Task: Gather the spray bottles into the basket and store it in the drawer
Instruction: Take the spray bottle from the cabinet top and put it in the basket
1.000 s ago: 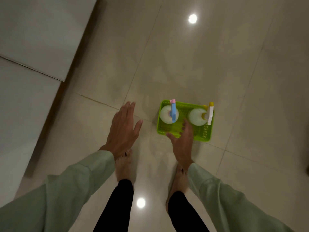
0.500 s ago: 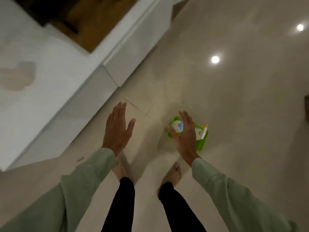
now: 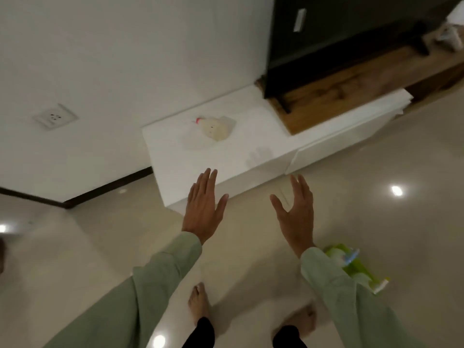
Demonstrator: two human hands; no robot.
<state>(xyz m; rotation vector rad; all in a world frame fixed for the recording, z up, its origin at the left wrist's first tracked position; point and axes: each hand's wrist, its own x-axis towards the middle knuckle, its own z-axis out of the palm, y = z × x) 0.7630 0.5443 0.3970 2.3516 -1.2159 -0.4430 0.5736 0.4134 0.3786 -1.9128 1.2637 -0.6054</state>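
Head: basket point(image 3: 361, 268) behind empty hands point(image 3: 251, 212).

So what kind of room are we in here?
Probably a living room: a low white cabinet against the wall, a dark TV screen above a wooden shelf, and glossy floor tiles.

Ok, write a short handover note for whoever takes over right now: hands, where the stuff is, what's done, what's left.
Left hand and right hand: both open and empty, raised toward the white cabinet.
Green basket sits on the floor at the right, holding two spray bottles.
One more bottle lies on the cabinet top.
Left: fetch that bottle, add it to the basket, store the basket in the drawer.
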